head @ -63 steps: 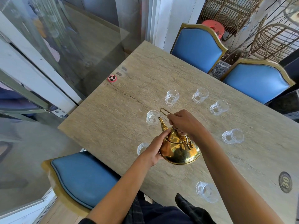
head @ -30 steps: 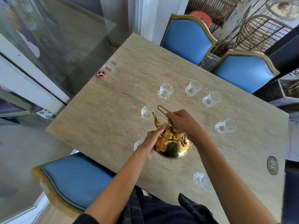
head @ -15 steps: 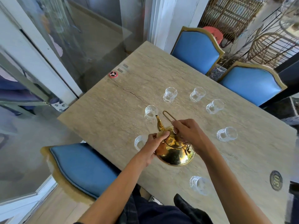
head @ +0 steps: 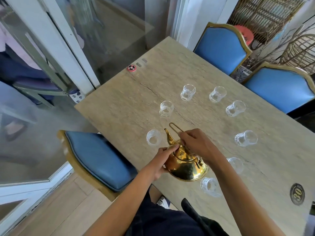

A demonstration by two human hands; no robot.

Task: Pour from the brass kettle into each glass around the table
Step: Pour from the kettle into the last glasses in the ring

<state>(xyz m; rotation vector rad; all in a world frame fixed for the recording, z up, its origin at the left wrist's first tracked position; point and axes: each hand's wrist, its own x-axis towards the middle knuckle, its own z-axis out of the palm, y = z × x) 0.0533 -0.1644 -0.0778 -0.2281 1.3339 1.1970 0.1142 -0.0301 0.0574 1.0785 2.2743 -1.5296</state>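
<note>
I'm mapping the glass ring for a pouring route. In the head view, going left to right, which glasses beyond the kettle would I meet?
Glass beside the spout → glass → glass → glass → glass → glass.

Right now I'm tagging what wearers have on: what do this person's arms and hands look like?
Both forearms are bare to the frame's lower edge: no sleeves, watch, rings or gloves show on the left hand or right hand. Dark navy clothing covers the lap below.
</note>
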